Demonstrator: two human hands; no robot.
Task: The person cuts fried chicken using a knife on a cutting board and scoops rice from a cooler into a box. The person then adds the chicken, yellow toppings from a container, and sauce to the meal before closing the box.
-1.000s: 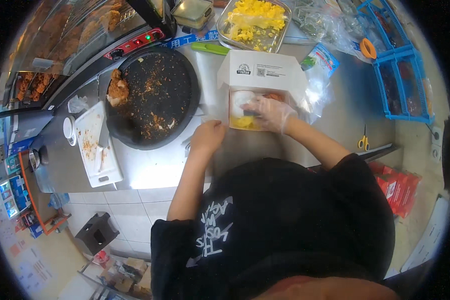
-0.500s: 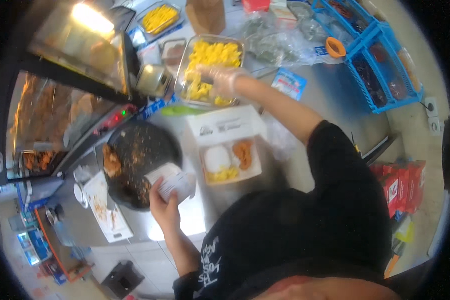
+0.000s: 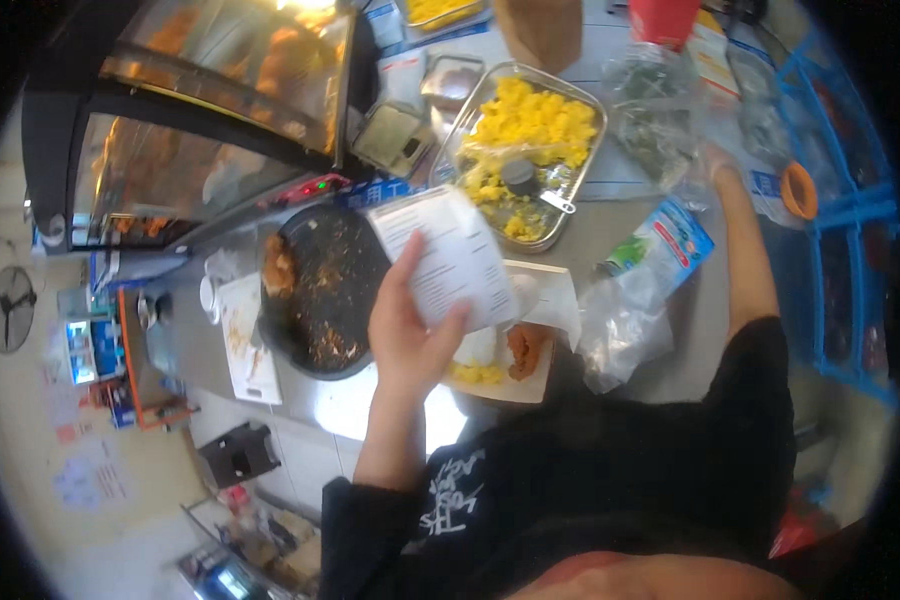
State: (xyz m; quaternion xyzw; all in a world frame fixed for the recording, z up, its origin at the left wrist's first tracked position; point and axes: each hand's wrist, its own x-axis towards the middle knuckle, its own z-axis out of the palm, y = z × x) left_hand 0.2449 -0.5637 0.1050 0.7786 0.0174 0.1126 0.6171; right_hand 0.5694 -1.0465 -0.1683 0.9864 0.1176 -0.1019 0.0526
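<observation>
My bare left hand (image 3: 407, 335) holds a white printed paper slip (image 3: 450, 260) up over the counter. The slip partly covers an open white takeaway box (image 3: 515, 365), which holds rice, yellow egg and a fried piece. My right hand (image 3: 717, 160), in a clear glove, is stretched far out to the right. It is beside clear bags of greens (image 3: 650, 135) and is blurred, so its grip is unclear. A metal tray of yellow egg (image 3: 535, 130) with a small scoop (image 3: 520, 177) lies behind the box.
A round black tray (image 3: 320, 290) with crumbs and a fried piece sits left of the box, with a white cutting board (image 3: 242, 340) further left. A heated glass display case (image 3: 220, 90) stands at back left. A clear bag with a blue label (image 3: 660, 250) and blue baskets (image 3: 850, 210) are on the right.
My left hand has lifted the paper slip from beside the black tray up in front of the box. My right hand left the egg tray and moved right toward the bags.
</observation>
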